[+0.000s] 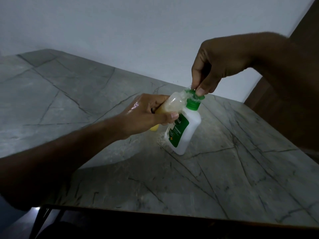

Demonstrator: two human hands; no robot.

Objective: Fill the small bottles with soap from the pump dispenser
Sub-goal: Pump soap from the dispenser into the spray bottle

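Observation:
A white soap dispenser bottle with a green label and green collar stands tilted on the marble table. My right hand comes down from above and pinches the green pump head between thumb and fingers. My left hand, wet and shiny, grips a small clear bottle holding yellowish soap, tipped sideways with its mouth against the pump. A bit of yellow shows under my left hand; what it is I cannot tell.
Wet splashes lie on the table around the dispenser's base. A white wall rises behind the table. A brown wooden panel stands at the far right. The table's near edge runs along the bottom, with dark metal legs below it.

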